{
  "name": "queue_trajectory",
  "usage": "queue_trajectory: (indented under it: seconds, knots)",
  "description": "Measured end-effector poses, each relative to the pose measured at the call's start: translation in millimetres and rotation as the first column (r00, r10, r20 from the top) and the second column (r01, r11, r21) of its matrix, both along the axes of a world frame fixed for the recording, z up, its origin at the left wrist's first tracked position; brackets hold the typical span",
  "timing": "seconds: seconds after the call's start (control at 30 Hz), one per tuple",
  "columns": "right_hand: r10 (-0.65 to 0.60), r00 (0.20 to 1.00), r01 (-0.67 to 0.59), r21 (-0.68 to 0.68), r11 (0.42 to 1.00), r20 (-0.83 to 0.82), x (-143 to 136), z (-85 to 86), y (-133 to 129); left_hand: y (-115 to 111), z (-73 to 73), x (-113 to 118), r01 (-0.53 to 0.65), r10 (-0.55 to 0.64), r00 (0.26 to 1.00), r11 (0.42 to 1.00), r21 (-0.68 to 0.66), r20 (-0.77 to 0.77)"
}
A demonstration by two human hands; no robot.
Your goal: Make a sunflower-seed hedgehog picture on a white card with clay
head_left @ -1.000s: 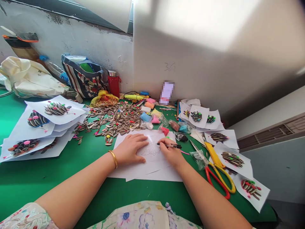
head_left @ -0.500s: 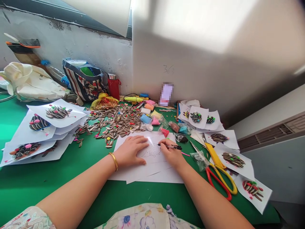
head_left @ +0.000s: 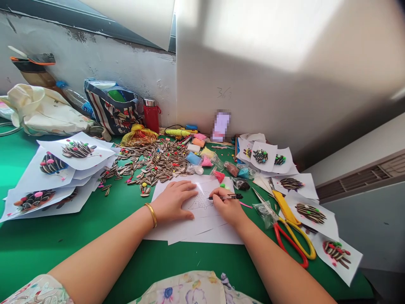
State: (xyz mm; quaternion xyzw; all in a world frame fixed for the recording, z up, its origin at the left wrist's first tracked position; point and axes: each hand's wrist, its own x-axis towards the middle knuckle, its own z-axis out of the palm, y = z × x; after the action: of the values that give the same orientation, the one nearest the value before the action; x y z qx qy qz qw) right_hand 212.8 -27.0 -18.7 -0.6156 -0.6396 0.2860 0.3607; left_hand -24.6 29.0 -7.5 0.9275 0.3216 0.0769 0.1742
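Observation:
A black pen (head_left: 232,196) is gripped in my right hand (head_left: 229,207), its tip at the right part of a line drawing (head_left: 200,202). The drawing, a small animal with a pointed snout and a dotted back, is on a white sheet of paper (head_left: 177,228). My left hand (head_left: 177,200) lies flat on the sheet left of the drawing, fingers spread and empty. More sheets lie beneath the top one. A gold bracelet (head_left: 151,214) circles my left wrist.
Sunflower seeds (head_left: 164,158) are heaped behind the paper, beside bags of coloured clay (head_left: 193,158). Open scissors (head_left: 292,238) and a yellow cutter (head_left: 284,205) lie right. Seed-covered animal pictures (head_left: 77,149) are stacked left, others (head_left: 311,212) right. A red flask (head_left: 151,117) stands behind.
The pen and my right fingers have shifted very slightly over the drawing. My left hand stays in place on the sheet.

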Motion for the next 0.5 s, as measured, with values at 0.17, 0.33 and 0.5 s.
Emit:
queue_trajectory:
  seconds: [0.17, 0.33, 0.5]
  knots:
    - [0.031, 0.999, -0.031, 0.003, 1.000, 0.017, -3.4, 2.0, -2.0, 0.5, -0.7, 0.5, -0.002, 0.002, 1.000, 1.000, 0.000, -0.003]
    - [0.039, 0.998, -0.040, 0.013, 0.999, 0.053, -4.3, 3.3, -2.6, 1.1, -1.9, 0.1, 0.002, -0.002, 1.000, 1.000, -0.003, 0.013]
    - [0.033, 0.999, -0.033, 0.009, 0.999, 0.036, -2.3, 1.4, -1.2, 0.9, -2.3, 0.0, -0.001, 0.001, 1.000, 1.000, -0.003, 0.012]
